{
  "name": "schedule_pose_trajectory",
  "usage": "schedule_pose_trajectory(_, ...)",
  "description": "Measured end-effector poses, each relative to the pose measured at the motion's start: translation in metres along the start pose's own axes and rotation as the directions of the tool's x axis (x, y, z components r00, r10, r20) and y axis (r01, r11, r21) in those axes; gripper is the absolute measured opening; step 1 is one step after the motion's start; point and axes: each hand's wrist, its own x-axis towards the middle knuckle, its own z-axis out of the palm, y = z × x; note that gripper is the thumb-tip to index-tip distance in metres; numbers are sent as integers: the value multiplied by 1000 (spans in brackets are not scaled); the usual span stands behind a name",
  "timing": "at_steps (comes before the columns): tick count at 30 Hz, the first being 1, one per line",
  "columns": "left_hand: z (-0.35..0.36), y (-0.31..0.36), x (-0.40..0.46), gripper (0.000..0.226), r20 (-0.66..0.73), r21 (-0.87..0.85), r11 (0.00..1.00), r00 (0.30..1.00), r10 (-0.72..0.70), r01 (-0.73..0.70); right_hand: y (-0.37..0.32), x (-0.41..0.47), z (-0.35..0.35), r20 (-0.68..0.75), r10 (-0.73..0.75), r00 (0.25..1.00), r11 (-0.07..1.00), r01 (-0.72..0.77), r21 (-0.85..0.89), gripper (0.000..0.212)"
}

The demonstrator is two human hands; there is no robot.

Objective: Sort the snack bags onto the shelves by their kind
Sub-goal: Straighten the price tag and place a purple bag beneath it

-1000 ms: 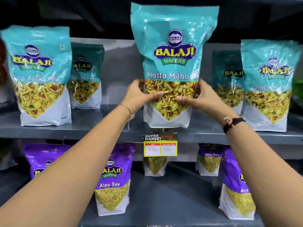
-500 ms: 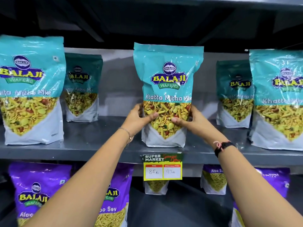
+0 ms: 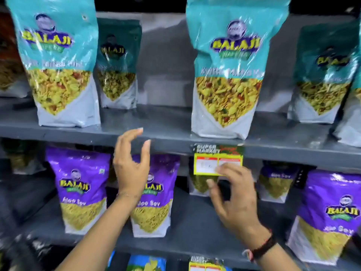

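Note:
A teal Khatta Mitha bag (image 3: pixel 227 75) stands upright on the upper grey shelf (image 3: pixel 166 132), free of both hands. My left hand (image 3: pixel 130 169) hovers below that shelf's front edge, fingers spread and empty, in front of a purple Aloo Sev bag (image 3: pixel 154 208). My right hand (image 3: pixel 232 198) is lower and to the right, fingers apart and empty, just under the yellow price tag (image 3: pixel 218 159). More teal bags (image 3: pixel 56 61) stand along the upper shelf. Purple Aloo Sev bags (image 3: pixel 82 190) line the shelf beneath.
A gap lies on the upper shelf between the left teal bags and the centre one. The lower shelf (image 3: pixel 195 231) has bare room under my right hand. Another purple bag (image 3: pixel 330 218) stands at the right. Blue packets (image 3: pixel 146 263) show on the bottom shelf.
Both hands have let go of the teal Khatta Mitha bag, which now stands on the upper shelf. The hands dropped down to the lower shelf's level with fingers apart.

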Motion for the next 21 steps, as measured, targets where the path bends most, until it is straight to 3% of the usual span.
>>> schedule_pose_trajectory(3,-27,-48,-47,23,40,94,988,992,-123,119,2,-58,39,393,70,917,996,-89,30,21)
schedule_pose_trajectory(5,-39,-82,-77,33,126,172,950,951,-283,260,10,-87,64,609,249,753,949,-316,2,42)
schedule_pose_trajectory(7,-44,-115,-102,47,177,270,872,869,-461,408,22,-110,90,737,399,546,838,-544,-50,80)
schedule_pose_trajectory(9,-45,-144,-121,60,197,327,761,747,-634,560,33,-126,115,808,478,345,696,-710,-108,98)
schedule_pose_trajectory(10,-45,-157,-129,67,221,321,700,668,-710,638,37,-133,129,823,491,285,639,-760,-118,101)
schedule_pose_trajectory(12,-45,-177,-140,86,320,311,594,507,-800,742,43,-145,152,842,486,235,553,-829,-88,110)
schedule_pose_trajectory(15,-45,-193,-144,103,509,366,612,400,-762,701,49,-157,174,840,504,201,455,-889,-60,100)
schedule_pose_trajectory(18,-34,-194,-141,82,588,347,627,359,-725,698,50,-167,183,798,563,212,480,-871,-107,70)
schedule_pose_trajectory(21,-22,-187,-147,71,563,312,625,390,-728,716,56,-169,176,766,593,251,519,-846,-125,51)
